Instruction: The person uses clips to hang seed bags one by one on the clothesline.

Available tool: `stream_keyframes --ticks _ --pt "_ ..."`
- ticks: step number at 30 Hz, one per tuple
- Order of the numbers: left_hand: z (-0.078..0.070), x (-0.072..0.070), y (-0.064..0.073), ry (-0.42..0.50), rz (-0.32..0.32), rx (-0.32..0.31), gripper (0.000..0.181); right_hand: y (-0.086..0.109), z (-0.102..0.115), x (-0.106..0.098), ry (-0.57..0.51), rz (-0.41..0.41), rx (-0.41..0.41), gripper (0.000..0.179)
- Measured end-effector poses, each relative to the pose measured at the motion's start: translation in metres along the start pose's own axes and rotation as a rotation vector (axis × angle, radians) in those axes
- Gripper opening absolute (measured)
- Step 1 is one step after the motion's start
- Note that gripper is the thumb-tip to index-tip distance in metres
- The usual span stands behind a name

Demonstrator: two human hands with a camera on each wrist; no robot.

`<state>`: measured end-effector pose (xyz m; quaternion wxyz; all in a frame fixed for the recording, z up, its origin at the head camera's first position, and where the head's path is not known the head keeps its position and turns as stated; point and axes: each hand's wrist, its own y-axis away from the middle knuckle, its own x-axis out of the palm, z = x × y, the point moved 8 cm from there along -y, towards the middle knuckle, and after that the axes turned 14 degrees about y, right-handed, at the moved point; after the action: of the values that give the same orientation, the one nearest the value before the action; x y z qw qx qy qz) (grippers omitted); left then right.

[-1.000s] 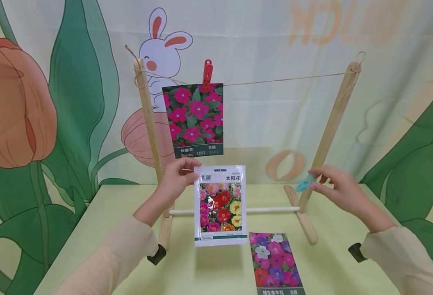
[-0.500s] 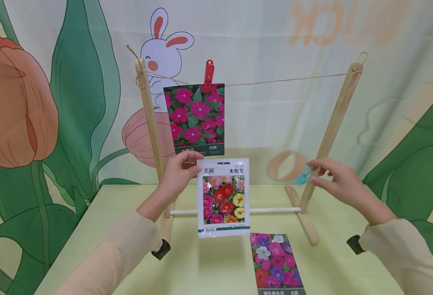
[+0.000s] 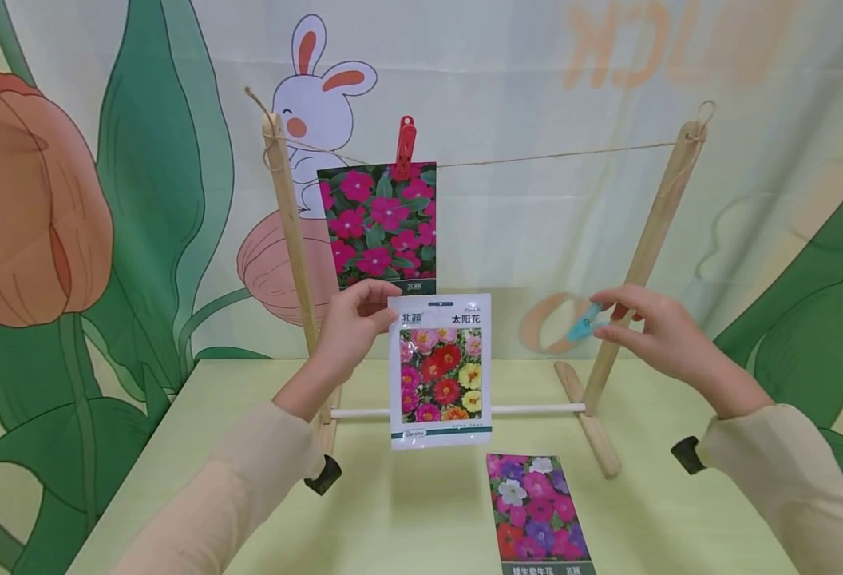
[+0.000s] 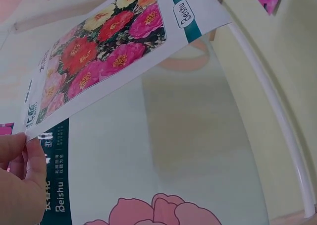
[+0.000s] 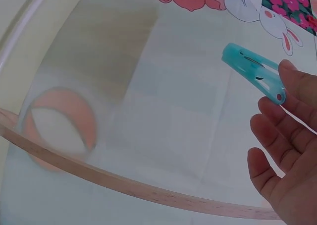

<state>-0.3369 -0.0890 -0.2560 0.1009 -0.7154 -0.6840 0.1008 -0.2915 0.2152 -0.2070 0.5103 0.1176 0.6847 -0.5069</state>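
My left hand (image 3: 353, 331) pinches the upper left corner of a white seed packet (image 3: 441, 371) with a picture of red, pink and yellow flowers. The packet hangs upright in the air, in front of the wooden frame. In the left wrist view, thumb and fingers meet on the corner of the seed packet (image 4: 114, 51). My right hand (image 3: 655, 331) pinches a light blue clothespin (image 3: 583, 323) by one end, close to the frame's right post. The right wrist view shows the clothespin (image 5: 252, 71) between thumb and index finger, its other end pointing away from the hand.
A twine line (image 3: 551, 156) runs between two wooden posts (image 3: 651, 239). From it hangs a pink-flower seed packet (image 3: 381, 224) under a red clothespin (image 3: 405, 149). Another seed packet (image 3: 539, 511) lies on the table (image 3: 421, 519). A white rod (image 3: 536, 410) joins the posts low down.
Both hands have risen, the left also shifting slightly right with the white packet, the right slightly left with the blue clothespin. The white packet now stands higher, near the hanging packet's lower edge.
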Motion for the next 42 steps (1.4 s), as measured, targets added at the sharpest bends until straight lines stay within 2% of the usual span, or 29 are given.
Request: stream_keyframes --ticks 4,12,24,34,42 --pt "-0.007 0.002 -0.002 0.010 -0.005 0.026 0.019 -0.004 0.002 -0.005 -0.003 -0.015 -0.011 0.034" --pt "-0.015 0.009 -0.008 0.024 -0.014 0.020 0.019 -0.008 0.004 -0.012 0.013 -0.047 -0.028 0.035" --pt "-0.025 0.019 -0.017 0.039 -0.024 0.051 0.019 -0.014 0.005 -0.014 -0.005 -0.043 -0.039 0.034" --pt "-0.034 0.022 -0.023 0.063 -0.034 0.069 0.018 -0.023 0.009 -0.027 -0.006 -0.068 -0.013 0.034" --pt "-0.051 0.021 -0.027 0.052 -0.041 0.098 0.019 -0.027 0.007 -0.037 -0.020 -0.095 0.024 0.034"
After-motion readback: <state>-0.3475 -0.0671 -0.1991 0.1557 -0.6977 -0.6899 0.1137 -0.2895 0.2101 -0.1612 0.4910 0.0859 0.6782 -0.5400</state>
